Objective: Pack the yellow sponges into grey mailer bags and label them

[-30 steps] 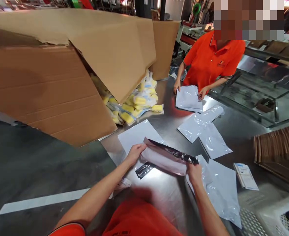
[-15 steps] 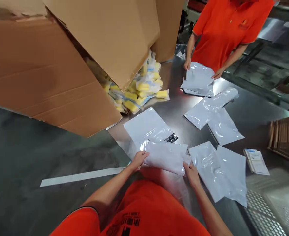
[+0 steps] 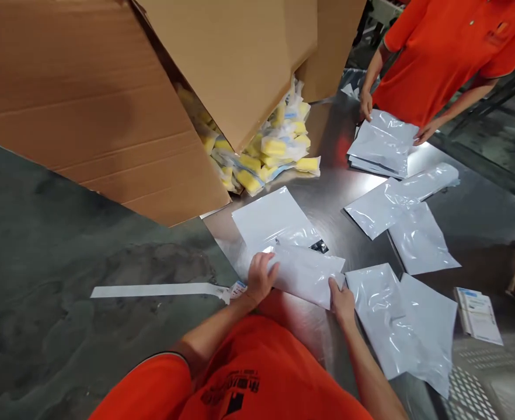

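Note:
A folded white plastic mailing bag (image 3: pixel 303 271) is between my hands at the near table edge. My left hand (image 3: pixel 260 279) is closed at its left end, fingers curled over the top and thumb on the near side. My right hand (image 3: pixel 341 300) pinches its lower right corner, thumb on top. Just beyond lies a flat white mailing bag (image 3: pixel 277 219) with a black strip at its corner, partly covered by the folded one. More white mailing bags (image 3: pixel 373 309) overlap to the right of my right hand.
Cardboard flaps (image 3: pixel 108 116) rise at left beside yellow items in clear wrappers (image 3: pixel 275 149). Across the metal table, a co-worker (image 3: pixel 441 64) holds stacked white bags (image 3: pixel 382 140). Small cards (image 3: pixel 479 315) and a perforated crate (image 3: pixel 472 388) are at right. A white strip (image 3: pixel 152 290) extends left.
My left hand has shifted its hold, with its fingers now over the bag's left end. My right hand still grips the right corner. The view has moved slightly left.

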Available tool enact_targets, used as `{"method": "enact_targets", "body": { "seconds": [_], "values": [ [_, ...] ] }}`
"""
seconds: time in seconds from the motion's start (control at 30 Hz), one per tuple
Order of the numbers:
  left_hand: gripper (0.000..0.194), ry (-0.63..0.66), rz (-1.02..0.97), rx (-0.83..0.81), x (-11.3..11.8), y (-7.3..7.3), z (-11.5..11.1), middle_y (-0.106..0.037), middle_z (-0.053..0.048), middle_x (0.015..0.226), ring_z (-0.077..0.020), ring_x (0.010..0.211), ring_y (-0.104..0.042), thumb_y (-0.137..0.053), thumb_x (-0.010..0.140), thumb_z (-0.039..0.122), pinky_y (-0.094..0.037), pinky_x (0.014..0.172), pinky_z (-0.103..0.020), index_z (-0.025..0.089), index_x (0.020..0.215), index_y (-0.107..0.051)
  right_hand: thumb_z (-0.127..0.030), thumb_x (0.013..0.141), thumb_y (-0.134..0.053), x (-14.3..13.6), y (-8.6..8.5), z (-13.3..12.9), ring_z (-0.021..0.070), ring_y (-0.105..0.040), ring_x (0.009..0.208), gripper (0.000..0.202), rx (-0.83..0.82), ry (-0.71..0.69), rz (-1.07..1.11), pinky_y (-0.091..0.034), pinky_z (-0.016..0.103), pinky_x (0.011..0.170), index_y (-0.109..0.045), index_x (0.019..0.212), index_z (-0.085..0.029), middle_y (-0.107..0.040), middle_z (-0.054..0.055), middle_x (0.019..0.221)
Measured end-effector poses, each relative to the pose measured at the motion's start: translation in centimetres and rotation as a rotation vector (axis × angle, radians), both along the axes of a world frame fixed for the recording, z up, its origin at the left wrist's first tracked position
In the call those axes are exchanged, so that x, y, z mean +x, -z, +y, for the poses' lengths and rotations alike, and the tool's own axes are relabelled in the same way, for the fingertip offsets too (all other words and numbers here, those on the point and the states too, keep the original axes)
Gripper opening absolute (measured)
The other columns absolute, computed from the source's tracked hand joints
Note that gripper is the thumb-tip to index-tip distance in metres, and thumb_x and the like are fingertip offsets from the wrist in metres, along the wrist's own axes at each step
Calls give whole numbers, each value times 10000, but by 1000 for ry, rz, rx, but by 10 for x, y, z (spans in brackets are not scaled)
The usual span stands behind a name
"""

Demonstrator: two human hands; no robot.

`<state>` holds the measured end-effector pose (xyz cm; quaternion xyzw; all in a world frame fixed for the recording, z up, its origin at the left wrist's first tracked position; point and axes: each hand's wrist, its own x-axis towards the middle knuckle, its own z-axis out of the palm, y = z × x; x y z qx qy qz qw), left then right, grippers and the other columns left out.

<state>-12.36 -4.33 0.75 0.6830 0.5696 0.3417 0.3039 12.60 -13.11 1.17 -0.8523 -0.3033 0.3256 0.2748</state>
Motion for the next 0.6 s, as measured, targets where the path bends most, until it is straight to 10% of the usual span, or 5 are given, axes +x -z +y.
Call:
{"method": "enact_targets", "body": {
  "seconds": [0.13,0.33,0.47,0.6],
  "values": [
    [390,390,285,249,16,7,-10,-594,-126,1216,-259,1042,-566,-503,957,353,-462,934,-409,241,1314,-615,-648,827,-461,4,1,6,294,-676,738,493,-44,-63,-122,-477,359,666,-644,661,-221,-713,141,721],
    [449,398,396,231,27,26,-1,-579,-123,1331,-285,1109,-562,-579,934,353,-462,945,-437,267,1375,-578,-492,853,-520,14,-20,20,327,-633,965,501,30,-143,-588,-458,432,839,-619,1178,-125,-689,197,1061],
    [433,375,337,244,26,26,0,-591,-139,1334,-301,1120,-574,-592,929,347,-468,958,-458,213,1340,-595,-346,971,-400,-30,-47,68,283,-567,1102,385,430,-675,-658,-399,401,966,-616,1202,-127,-649,172,1183],
    [283,271,185,228,27,24,-1,-634,-175,1230,-293,1125,-593,-514,947,249,-490,971,-450,127,1162,-653,-257,971,-451,-81,-51,125,260,-567,1013,289,233,-1119,-629,-379,353,868,-662,1153,-182,-678,124,1116]
  ]
}}
